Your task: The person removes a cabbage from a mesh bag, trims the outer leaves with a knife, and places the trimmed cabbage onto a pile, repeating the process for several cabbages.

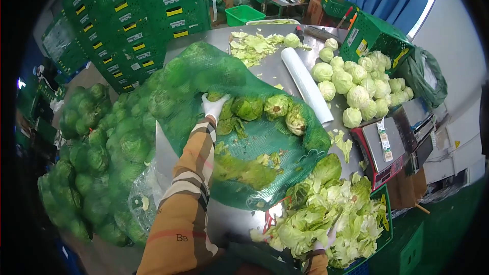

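My left hand, in a white glove, reaches into the opened green mesh bag and grips a cabbage at its far side. Beside it in the bag lie several untrimmed cabbages and loose outer leaves. Low in the view, my right hand, also gloved, is over a crate heaped with cabbage leaves. Its fingers look closed around something thin, which the leaves and the angle partly hide.
Trimmed cabbages are piled at the right, near a tipped green crate and a scale. A plastic film roll lies on the metal table. Full mesh bags stand left; stacked green crates rise behind.
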`<state>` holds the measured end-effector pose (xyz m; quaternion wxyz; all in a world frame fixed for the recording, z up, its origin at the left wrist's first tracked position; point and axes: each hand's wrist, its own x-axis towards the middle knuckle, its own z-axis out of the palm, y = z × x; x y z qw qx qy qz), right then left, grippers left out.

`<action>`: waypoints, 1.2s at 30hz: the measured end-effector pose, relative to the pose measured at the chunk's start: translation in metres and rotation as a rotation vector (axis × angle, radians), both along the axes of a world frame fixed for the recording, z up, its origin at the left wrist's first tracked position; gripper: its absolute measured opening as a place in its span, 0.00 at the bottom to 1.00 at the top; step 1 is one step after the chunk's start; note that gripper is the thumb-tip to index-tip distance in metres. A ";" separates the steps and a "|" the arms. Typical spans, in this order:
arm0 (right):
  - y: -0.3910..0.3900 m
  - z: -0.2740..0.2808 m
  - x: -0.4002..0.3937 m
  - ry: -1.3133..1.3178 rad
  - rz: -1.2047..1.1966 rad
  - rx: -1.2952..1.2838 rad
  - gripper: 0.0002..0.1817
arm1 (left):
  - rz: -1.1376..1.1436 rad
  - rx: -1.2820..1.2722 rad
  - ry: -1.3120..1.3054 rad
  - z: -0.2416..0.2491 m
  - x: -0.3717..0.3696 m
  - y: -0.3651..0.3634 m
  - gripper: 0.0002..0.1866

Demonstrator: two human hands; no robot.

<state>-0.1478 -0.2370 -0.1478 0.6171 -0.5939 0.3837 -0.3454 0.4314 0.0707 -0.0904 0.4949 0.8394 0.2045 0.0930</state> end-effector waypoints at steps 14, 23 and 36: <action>-0.001 0.043 0.003 0.284 0.084 0.119 0.29 | -0.686 -1.260 0.157 0.076 -0.289 -0.023 0.33; 0.006 0.162 -0.007 0.072 0.121 0.421 0.26 | -1.649 -0.432 -0.322 0.108 -0.409 -0.177 0.54; 0.052 0.107 -0.048 0.218 -0.034 -0.542 0.14 | -1.425 0.226 -0.026 0.077 -0.430 -0.160 0.64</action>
